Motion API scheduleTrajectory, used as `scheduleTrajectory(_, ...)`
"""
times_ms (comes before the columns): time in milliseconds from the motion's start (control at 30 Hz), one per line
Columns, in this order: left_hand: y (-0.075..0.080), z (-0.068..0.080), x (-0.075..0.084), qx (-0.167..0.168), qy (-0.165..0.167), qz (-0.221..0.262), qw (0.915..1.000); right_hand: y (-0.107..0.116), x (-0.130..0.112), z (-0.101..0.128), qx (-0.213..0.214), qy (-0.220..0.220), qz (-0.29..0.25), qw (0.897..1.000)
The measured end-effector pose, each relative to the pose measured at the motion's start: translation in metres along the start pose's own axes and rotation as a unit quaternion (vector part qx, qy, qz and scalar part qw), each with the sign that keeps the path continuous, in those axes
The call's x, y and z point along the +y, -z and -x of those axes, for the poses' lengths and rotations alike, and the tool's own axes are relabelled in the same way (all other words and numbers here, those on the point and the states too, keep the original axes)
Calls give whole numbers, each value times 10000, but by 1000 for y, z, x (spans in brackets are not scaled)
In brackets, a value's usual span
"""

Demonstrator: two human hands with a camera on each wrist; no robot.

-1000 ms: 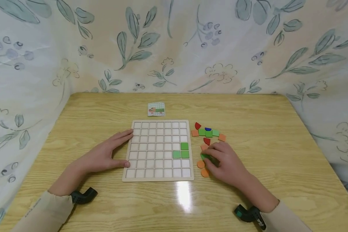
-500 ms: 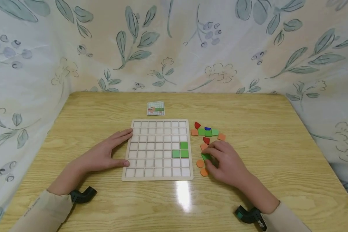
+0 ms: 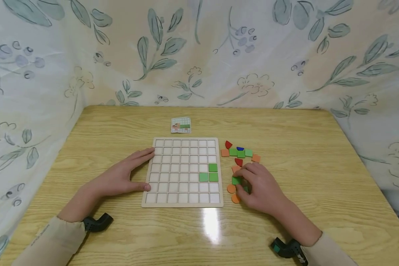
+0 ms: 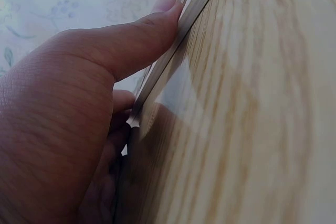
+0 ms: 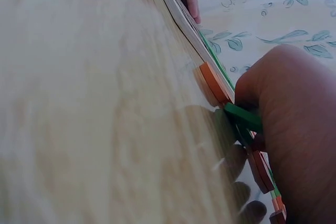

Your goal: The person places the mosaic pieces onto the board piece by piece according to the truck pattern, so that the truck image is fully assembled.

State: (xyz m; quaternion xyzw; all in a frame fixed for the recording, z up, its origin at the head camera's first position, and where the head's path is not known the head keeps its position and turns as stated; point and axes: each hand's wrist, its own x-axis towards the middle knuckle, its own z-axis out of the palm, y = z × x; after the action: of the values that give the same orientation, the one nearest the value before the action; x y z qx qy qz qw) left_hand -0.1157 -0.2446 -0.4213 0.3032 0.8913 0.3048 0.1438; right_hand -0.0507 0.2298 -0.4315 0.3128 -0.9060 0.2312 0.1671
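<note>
A wooden grid board (image 3: 183, 172) lies on the table with three green square tiles (image 3: 212, 172) set in its right side. My left hand (image 3: 126, 176) rests flat against the board's left edge (image 4: 173, 45), thumb (image 4: 131, 40) pressed on the rim. My right hand (image 3: 256, 186) sits just right of the board and pinches a green square tile (image 3: 236, 180), lifted at an angle (image 5: 242, 117). Orange round tiles (image 3: 232, 193) lie under and beside that hand, one orange tile (image 5: 214, 82) close to the board's edge.
A loose cluster of tiles (image 3: 239, 152), red, green, blue and orange, lies beyond my right hand. A small pattern card (image 3: 181, 125) sits behind the board. Floral cloth walls (image 3: 199, 55) close in the table on three sides.
My right hand has tipped the green tile up a little off the table. The left hand and board stay put.
</note>
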Motion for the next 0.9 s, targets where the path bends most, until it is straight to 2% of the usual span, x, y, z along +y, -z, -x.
scheduleTrajectory(300,0,-1,2,20,-20,9,10000,0,2,0,-64,-65,-54,9999)
scheduleTrajectory(900,-1,-2,1,40,-27,19,10000,-3,6,0,171,268,-312,9990)
